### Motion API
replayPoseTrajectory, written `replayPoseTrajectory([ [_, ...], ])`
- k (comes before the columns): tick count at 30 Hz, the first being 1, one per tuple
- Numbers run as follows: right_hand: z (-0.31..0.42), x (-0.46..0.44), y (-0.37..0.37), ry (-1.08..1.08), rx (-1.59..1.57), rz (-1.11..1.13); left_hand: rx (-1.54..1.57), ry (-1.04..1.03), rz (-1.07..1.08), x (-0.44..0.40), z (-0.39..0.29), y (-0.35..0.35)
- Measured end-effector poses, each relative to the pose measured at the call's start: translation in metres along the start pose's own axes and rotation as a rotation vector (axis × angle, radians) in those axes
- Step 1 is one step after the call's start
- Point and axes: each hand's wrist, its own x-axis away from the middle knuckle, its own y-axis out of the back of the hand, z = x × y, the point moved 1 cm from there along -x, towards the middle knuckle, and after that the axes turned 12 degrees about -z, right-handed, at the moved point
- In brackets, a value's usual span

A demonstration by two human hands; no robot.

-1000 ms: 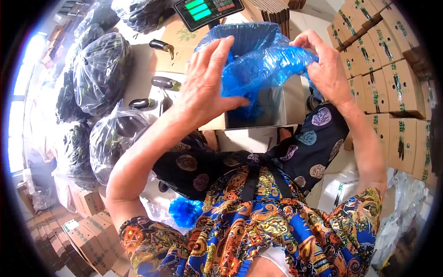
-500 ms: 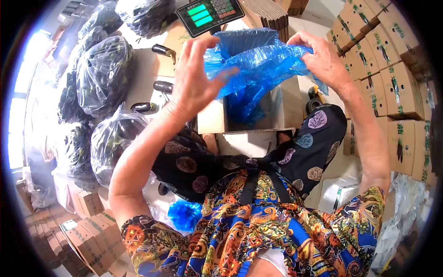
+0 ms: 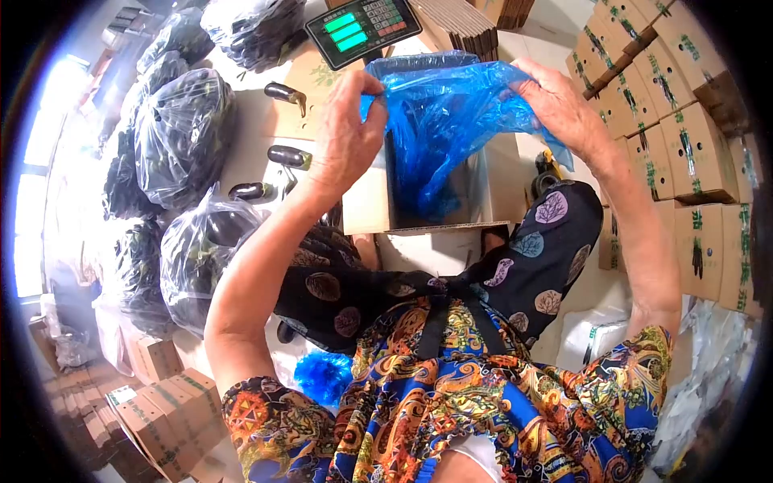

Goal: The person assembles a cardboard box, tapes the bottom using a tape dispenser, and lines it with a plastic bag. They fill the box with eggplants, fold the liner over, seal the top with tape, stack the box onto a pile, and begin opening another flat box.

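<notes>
A blue plastic bag (image 3: 451,113) hangs between my two hands, its lower part inside an open cardboard box (image 3: 495,181). My left hand (image 3: 350,125) pinches the bag's left edge between thumb and fingers. On the other side, my right hand (image 3: 555,105) is closed on the bag's right edge; some fingertips are hidden behind the film. Left of the box lie three loose eggplants, the upper one (image 3: 281,91), the middle one (image 3: 288,156) and the lower one (image 3: 250,191).
Bags of eggplants (image 3: 183,135) line the left side. A scale display (image 3: 362,30) stands beyond the box, near flattened cardboard (image 3: 459,28). Stacked cartons (image 3: 697,153) fill the right. A blue plastic bundle (image 3: 323,377) lies by my left leg, and a tape dispenser (image 3: 544,173) is right of the box.
My left hand was open with fingers apart and has closed on the bag's left edge. The bag's mouth is now spread between both hands, and its lower part hangs in the box.
</notes>
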Motion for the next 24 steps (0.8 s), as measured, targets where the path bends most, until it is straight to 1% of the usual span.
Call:
replayPoseTrajectory([
  [1, -0.001, 0.002, 0.0, 0.0, 0.009, 0.005, 0.089, 0.092, 0.017, 0.0, -0.008, 0.007],
  [2, -0.002, 0.002, 0.0, 0.004, 0.018, 0.012, 0.065, 0.223, 0.077, -0.003, -0.021, 0.016],
  [3, -0.003, 0.003, 0.0, 0.009, 0.029, 0.018, 0.096, 0.211, 0.103, -0.001, -0.022, 0.021],
  [5, -0.003, 0.015, -0.001, 0.367, 0.191, -0.058, 0.161, 0.184, 0.161, -0.001, -0.02, 0.035],
  [6, -0.003, 0.025, -0.002, 0.543, 0.273, -0.099, 0.132, 0.192, 0.286, 0.003, -0.025, 0.047],
  [7, -0.002, 0.04, 0.0, 0.575, 0.303, -0.044, 0.131, 0.181, 0.397, 0.014, -0.025, 0.057],
  [8, -0.002, 0.058, 0.001, 0.603, 0.331, 0.014, 0.044, 0.155, 0.54, 0.026, -0.03, 0.067],
  [9, -0.013, 0.078, -0.004, 0.658, 0.281, 0.006, -0.062, 0.054, 0.659, 0.042, -0.034, 0.075],
  [10, -0.001, 0.097, -0.003, 0.535, 0.349, 0.157, -0.069, 0.134, 0.784, 0.058, -0.039, 0.081],
  [11, -0.006, 0.113, -0.008, 0.497, 0.348, 0.222, -0.132, 0.105, 0.893, 0.073, -0.044, 0.084],
  [13, -0.017, 0.14, -0.026, 0.419, 0.473, 0.319, -0.239, -0.032, 0.971, 0.112, -0.036, 0.075],
  [15, -0.05, 0.161, -0.043, 0.416, 0.684, 0.311, -0.311, -0.204, 0.954, 0.142, -0.025, 0.059],
  [16, -0.065, 0.168, -0.054, 0.417, 0.79, 0.305, -0.354, -0.191, 1.024, 0.156, -0.02, 0.048],
  [17, -0.073, 0.171, -0.064, 0.403, 0.869, 0.401, -0.416, -0.192, 1.048, 0.176, -0.01, 0.032],
  [19, -0.091, 0.175, -0.083, 0.366, 1.031, 0.592, -0.555, -0.312, 1.079, 0.202, 0.002, 0.013],
  [20, -0.117, 0.189, -0.104, 0.324, 1.066, 0.576, -0.524, -0.338, 1.006, 0.202, -0.003, 0.013],
  [21, -0.112, 0.189, -0.111, 0.253, 1.134, 0.656, -0.495, -0.364, 0.935, 0.2, -0.01, 0.015],
  [22, -0.104, 0.185, -0.107, 0.231, 1.051, 0.612, -0.469, -0.392, 0.868, 0.191, -0.018, 0.022],
  [23, -0.094, 0.181, -0.1, 0.21, 0.967, 0.57, -0.399, -0.408, 0.887, 0.18, -0.029, 0.031],
  [24, -0.096, 0.19, -0.086, 0.261, 0.856, 0.464, -0.26, -0.259, 0.986, 0.16, -0.044, 0.046],
])
